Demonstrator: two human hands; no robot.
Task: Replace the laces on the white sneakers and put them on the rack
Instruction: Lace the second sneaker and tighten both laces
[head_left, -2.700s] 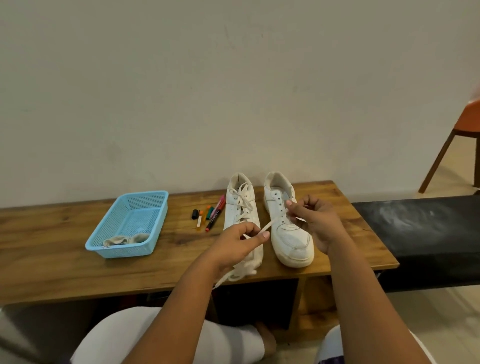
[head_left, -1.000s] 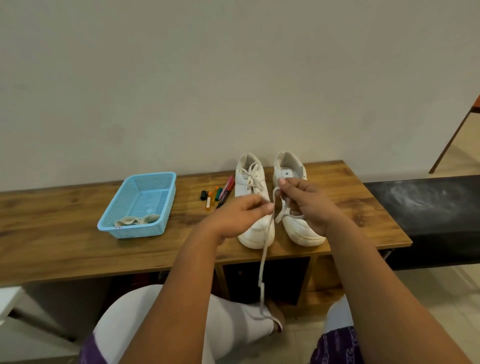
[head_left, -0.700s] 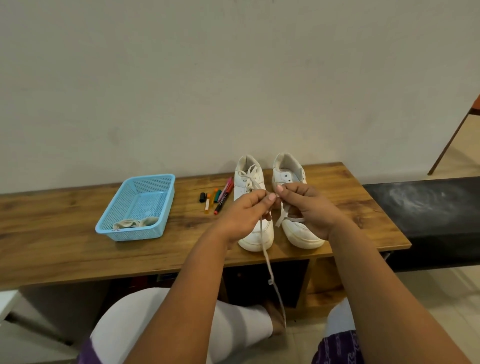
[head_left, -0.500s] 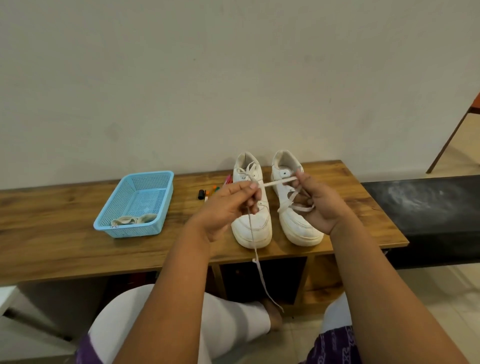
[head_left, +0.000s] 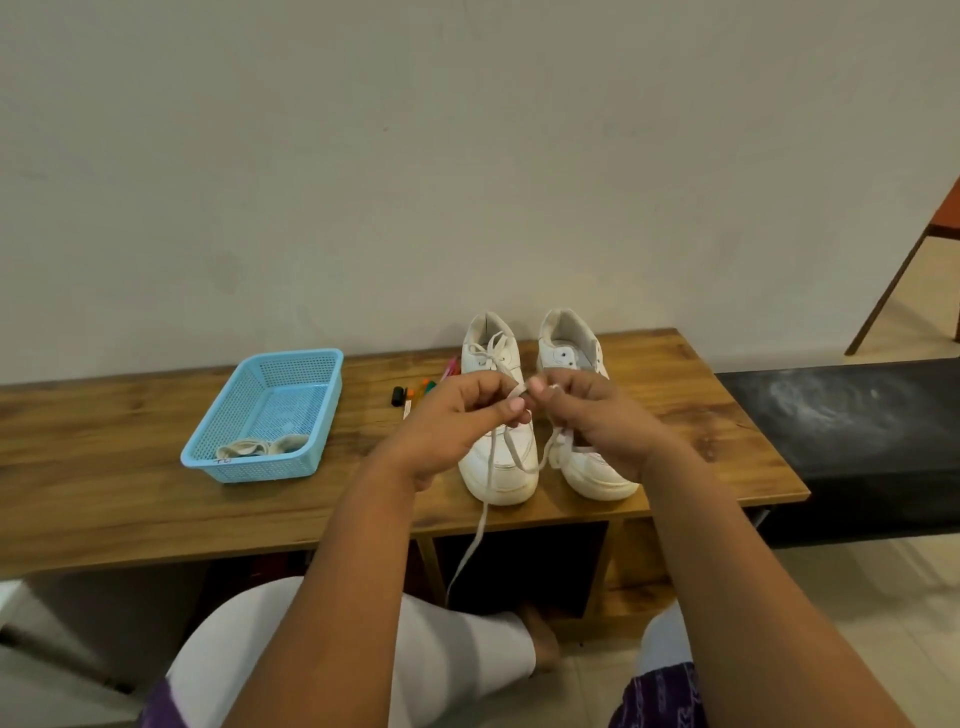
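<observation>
A: What do the hands do?

B: The left hand (head_left: 457, 426) and the right hand (head_left: 597, 415) are raised together, fingertips almost touching. Both pinch the same white lace (head_left: 511, 447). The left hand pinches it between thumb and forefinger; the right hand has its fingers curled on it, though the exact grip is hard to see.

A: Where does the lace go?

B: Below the hands it makes a loop, and one long end hangs down past the tabletop (head_left: 130, 499) edge toward the person's knee.

A: And the sneakers?

B: Just behind and under the hands. The left sneaker (head_left: 498, 467) stands under the left hand and is laced, with a bow near its opening. The right sneaker (head_left: 587, 467) is beside it, under the right hand, and the held lace seems to lead to it.

A: What lies farther out?

B: Left of the left hand, some markers (head_left: 415, 392). Farther left, a blue basket (head_left: 270, 415) with a bundle of pale laces (head_left: 260, 447) in its near end.
</observation>
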